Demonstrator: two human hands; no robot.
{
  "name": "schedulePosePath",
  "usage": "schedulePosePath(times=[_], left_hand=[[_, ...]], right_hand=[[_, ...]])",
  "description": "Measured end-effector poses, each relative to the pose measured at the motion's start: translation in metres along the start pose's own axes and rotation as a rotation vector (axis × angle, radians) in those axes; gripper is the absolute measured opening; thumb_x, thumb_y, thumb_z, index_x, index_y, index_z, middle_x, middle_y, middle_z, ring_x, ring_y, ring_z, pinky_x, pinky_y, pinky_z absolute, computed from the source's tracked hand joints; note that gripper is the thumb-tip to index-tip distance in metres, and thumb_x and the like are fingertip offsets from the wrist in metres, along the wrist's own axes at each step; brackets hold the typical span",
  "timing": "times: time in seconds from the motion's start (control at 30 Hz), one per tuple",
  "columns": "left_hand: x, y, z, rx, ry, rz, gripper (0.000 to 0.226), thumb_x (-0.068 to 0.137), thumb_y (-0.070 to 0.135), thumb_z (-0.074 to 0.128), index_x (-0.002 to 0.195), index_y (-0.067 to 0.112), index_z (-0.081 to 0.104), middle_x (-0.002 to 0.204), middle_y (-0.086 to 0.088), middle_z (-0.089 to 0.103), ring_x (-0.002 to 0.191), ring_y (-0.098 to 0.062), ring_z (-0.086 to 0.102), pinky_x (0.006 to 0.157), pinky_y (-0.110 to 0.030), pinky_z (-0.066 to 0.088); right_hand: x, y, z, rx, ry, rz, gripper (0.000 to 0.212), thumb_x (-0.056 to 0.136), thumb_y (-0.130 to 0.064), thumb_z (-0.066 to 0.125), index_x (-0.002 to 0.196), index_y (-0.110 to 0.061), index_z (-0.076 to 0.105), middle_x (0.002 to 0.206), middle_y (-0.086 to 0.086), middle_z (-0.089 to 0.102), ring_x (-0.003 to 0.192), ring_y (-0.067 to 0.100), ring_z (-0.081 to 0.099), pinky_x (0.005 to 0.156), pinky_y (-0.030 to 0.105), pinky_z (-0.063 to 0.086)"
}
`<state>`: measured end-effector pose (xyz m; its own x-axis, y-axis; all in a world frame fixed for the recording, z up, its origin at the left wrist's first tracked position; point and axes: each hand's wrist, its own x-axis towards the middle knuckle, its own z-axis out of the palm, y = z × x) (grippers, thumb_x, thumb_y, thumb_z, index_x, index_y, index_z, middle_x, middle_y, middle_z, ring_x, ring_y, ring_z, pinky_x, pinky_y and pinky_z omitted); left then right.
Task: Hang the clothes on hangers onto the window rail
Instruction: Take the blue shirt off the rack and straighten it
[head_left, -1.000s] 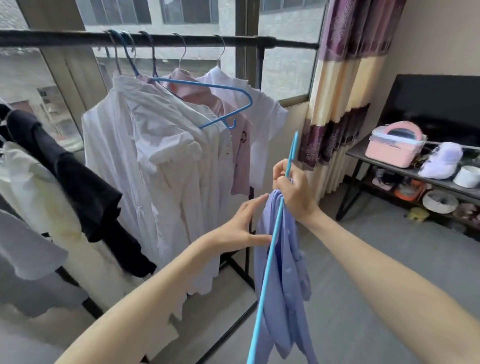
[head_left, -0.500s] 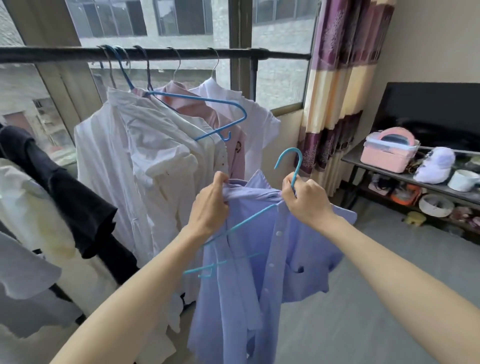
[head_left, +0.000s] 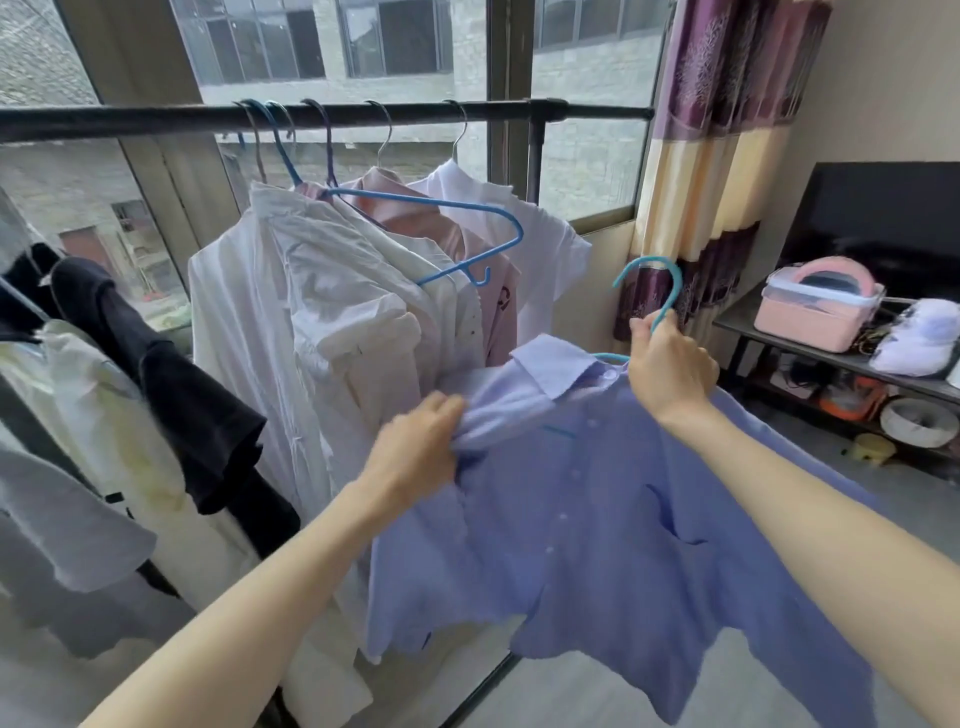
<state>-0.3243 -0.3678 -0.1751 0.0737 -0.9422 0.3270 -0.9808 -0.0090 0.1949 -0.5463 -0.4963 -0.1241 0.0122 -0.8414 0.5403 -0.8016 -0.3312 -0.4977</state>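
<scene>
right hand (head_left: 667, 371) first: its fingers (head_left: 644, 328) are curled tight round the neck of the teal hanger (head_left: 658, 291), just under the hook, and the hook stands free in the air, well below the black rail (head_left: 156, 118) and to the right of the clothes already up there. the left hand (head_left: 415, 447) has its fingers bunched into the cloth of the lilac shirt (head_left: 597, 519), pinching the shoulder just left of the collar. that shirt is on the teal hanger, buttoned front facing up, spread out between the two arms and sagging low, not on the rail yet.

moving outward, just behind the left hand hangs a white shirt (head_left: 311, 322), with an empty blue hanger (head_left: 447, 234) lying across its shoulder. beside it a pink top (head_left: 415, 213) and a white tee (head_left: 524, 239), each hooked on the rail. further left, a black garment (head_left: 171, 374) and pale ones are draped lower down.

the rail crosses in front of the window, grey buildings outside. a purple and cream curtain (head_left: 722, 156) hangs at the right end. past that, a dark shelf (head_left: 810, 353) carries a pink box (head_left: 815, 306) with a clear lid and something white and fluffy (head_left: 919, 338) beside it, more oddments on the level below.
</scene>
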Motion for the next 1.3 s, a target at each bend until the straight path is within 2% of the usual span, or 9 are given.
schedulePosePath(times=[0.17, 0.27, 0.37, 0.47, 0.7, 0.83, 0.9, 1.07, 1.3], left_hand=[[-0.030, 0.035, 0.039, -0.049, -0.951, 0.161, 0.030, 0.087, 0.034, 0.056, 0.110, 0.017, 0.048, 0.104, -0.006, 0.056, 0.093, -0.028, 0.052, 0.078, -0.034, 0.042], [-0.011, 0.022, 0.040, -0.053, -0.600, 0.102, 0.036, 0.090, 0.034, 0.051, 0.123, 0.020, 0.052, 0.119, -0.004, 0.057, 0.109, -0.026, 0.053, 0.088, -0.035, 0.044], [0.005, 0.011, 0.032, -0.119, -0.019, 0.111, 0.028, 0.088, 0.032, 0.046, 0.107, 0.018, 0.061, 0.101, -0.005, 0.060, 0.095, -0.030, 0.057, 0.076, -0.038, 0.048], [0.012, 0.016, 0.028, -0.069, 0.256, 0.118, 0.042, 0.079, 0.043, 0.043, 0.110, 0.018, 0.059, 0.105, -0.004, 0.057, 0.093, -0.030, 0.055, 0.072, -0.037, 0.046], [-0.003, 0.009, 0.057, -0.544, 0.027, -0.402, 0.096, 0.076, 0.040, 0.069, 0.146, 0.017, 0.008, 0.144, -0.014, 0.031, 0.128, -0.032, 0.038, 0.101, -0.042, 0.038], [-0.002, 0.008, 0.066, -0.557, 0.055, -0.471, 0.011, 0.091, 0.018, 0.049, 0.094, 0.009, 0.053, 0.095, -0.019, 0.064, 0.092, -0.040, 0.058, 0.065, -0.035, 0.039], [0.001, 0.009, 0.063, -0.536, 0.144, -0.455, 0.019, 0.094, 0.016, 0.043, 0.080, 0.009, 0.054, 0.089, -0.019, 0.066, 0.088, -0.040, 0.059, 0.062, -0.032, 0.033], [0.018, 0.007, 0.029, -0.584, 0.395, -0.472, 0.022, 0.094, 0.014, 0.041, 0.101, 0.009, 0.062, 0.102, -0.019, 0.066, 0.097, -0.038, 0.058, 0.078, -0.037, 0.042], [0.020, -0.002, 0.027, -0.421, 0.292, -0.450, 0.023, 0.089, 0.017, 0.050, 0.109, 0.014, 0.059, 0.113, -0.013, 0.056, 0.094, -0.035, 0.059, 0.083, -0.038, 0.045]], right_hand=[[-0.002, 0.010, 0.008, 0.112, -0.068, 0.152, 0.038, 0.100, -0.033, 0.030, 0.115, -0.004, 0.049, 0.113, 0.024, 0.062, 0.109, 0.042, 0.053, 0.086, 0.042, 0.038], [-0.010, 0.017, 0.005, 0.116, -0.072, 0.129, 0.038, 0.100, -0.031, 0.031, 0.115, -0.004, 0.052, 0.111, 0.025, 0.062, 0.108, 0.043, 0.053, 0.086, 0.041, 0.038], [-0.015, 0.023, 0.004, 0.102, -0.079, 0.075, 0.036, 0.099, -0.029, 0.032, 0.112, -0.003, 0.054, 0.108, 0.024, 0.064, 0.105, 0.044, 0.054, 0.086, 0.041, 0.038], [-0.024, 0.025, 0.004, 0.113, -0.070, 0.008, 0.042, 0.098, -0.035, 0.030, 0.108, -0.003, 0.056, 0.104, 0.019, 0.067, 0.100, 0.044, 0.056, 0.086, 0.041, 0.038], [-0.019, 0.037, -0.015, 0.179, 0.068, 0.146, 0.036, 0.100, -0.025, 0.032, 0.106, 0.001, 0.056, 0.103, 0.021, 0.066, 0.100, 0.043, 0.056, 0.089, 0.041, 0.036], [-0.015, 0.057, -0.017, 0.227, 0.132, 0.279, 0.037, 0.100, -0.025, 0.031, 0.108, 0.002, 0.055, 0.107, 0.020, 0.066, 0.102, 0.041, 0.055, 0.092, 0.041, 0.037], [-0.016, 0.068, -0.019, 0.226, 0.140, 0.290, 0.035, 0.100, -0.022, 0.032, 0.107, 0.004, 0.055, 0.105, 0.021, 0.066, 0.101, 0.042, 0.055, 0.092, 0.042, 0.037], [-0.027, 0.091, -0.030, 0.130, 0.024, 0.186, 0.029, 0.098, -0.010, 0.033, 0.105, 0.009, 0.054, 0.102, 0.026, 0.066, 0.098, 0.045, 0.056, 0.092, 0.043, 0.035], [-0.026, 0.085, -0.030, 0.262, 0.124, 0.180, 0.032, 0.099, -0.022, 0.035, 0.103, 0.003, 0.054, 0.097, 0.022, 0.066, 0.095, 0.044, 0.056, 0.091, 0.045, 0.039]])
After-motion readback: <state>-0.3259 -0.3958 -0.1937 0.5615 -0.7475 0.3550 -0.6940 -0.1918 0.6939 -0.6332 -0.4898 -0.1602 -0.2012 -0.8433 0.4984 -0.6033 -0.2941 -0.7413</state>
